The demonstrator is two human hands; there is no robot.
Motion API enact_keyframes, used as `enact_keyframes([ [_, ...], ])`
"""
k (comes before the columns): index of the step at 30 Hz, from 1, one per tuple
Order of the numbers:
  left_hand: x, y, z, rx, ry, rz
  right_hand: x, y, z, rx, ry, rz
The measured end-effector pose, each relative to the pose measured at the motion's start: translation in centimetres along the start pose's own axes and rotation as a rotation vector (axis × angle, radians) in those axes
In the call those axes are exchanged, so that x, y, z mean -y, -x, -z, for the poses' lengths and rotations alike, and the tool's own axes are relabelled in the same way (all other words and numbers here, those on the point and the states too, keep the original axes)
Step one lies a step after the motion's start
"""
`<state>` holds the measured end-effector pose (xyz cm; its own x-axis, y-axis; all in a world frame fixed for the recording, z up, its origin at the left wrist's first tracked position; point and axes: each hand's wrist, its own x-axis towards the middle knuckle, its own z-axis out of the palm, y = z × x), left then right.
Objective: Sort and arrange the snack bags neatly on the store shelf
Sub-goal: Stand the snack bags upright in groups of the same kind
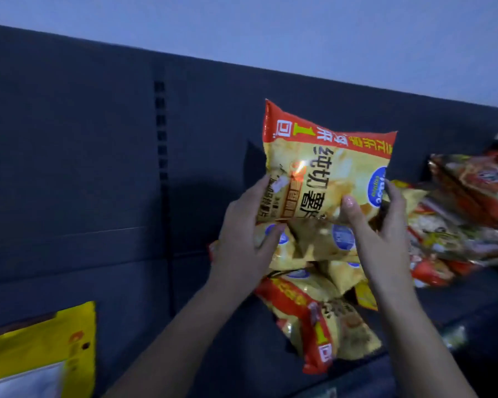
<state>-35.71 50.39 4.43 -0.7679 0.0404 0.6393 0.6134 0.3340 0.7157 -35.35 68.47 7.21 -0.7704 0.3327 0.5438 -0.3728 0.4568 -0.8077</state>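
Against the dark shelf back [98,173], one yellow chip bag [328,170], held upside down above the heap of matching bags [314,282], left hand [242,242] and right hand [383,234] each pinching a lower corner, fingers closed on film; best turned upright and seated squarely, gently.

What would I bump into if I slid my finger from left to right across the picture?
Bright yellow packet → slotted shelf post → left hand → upside-down chip bag held up → right hand → pile of red snack bags.
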Motion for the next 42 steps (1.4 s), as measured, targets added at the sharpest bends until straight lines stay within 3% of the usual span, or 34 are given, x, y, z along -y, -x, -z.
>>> enact_keyframes([
  [6, 0.0, -4.7, -9.3, 0.077, -0.1, 0.011, -4.9, -7.2, 4.8, 0.031, 0.238, 0.033],
  [12, 1.3, -7.1, -14.2, 0.211, -0.335, 0.201, -9.8, -14.6, 3.4, 0.256, 0.699, 0.017],
  [17, 2.2, -7.6, -14.8, 0.271, -0.608, 0.187, -12.3, -15.3, 2.4, 0.287, 0.681, 0.051],
  [22, 2.3, -6.4, -13.8, 0.296, -0.636, 0.165, -12.1, -12.7, 2.3, 0.167, 0.654, 0.114],
  [29, 2.1, -3.9, -7.5, 0.296, -0.617, 0.162, -9.3, -8.5, 1.2, 0.066, 0.477, 0.193],
  [35, 2.2, 1.4, 3.2, 0.161, -0.644, 0.211, -4.4, -3.0, -2.4, 0.047, 0.259, 0.276],
  [38, 2.6, 5.4, 9.9, 0.081, -0.735, 0.322, -0.8, 1.3, -6.7, 0.203, 0.169, 0.331],
  [42, 2.9, 12.3, 18.8, 0.046, -0.816, 0.509, 2.7, 9.5, -13.8, 0.693, 0.124, 0.247],
])
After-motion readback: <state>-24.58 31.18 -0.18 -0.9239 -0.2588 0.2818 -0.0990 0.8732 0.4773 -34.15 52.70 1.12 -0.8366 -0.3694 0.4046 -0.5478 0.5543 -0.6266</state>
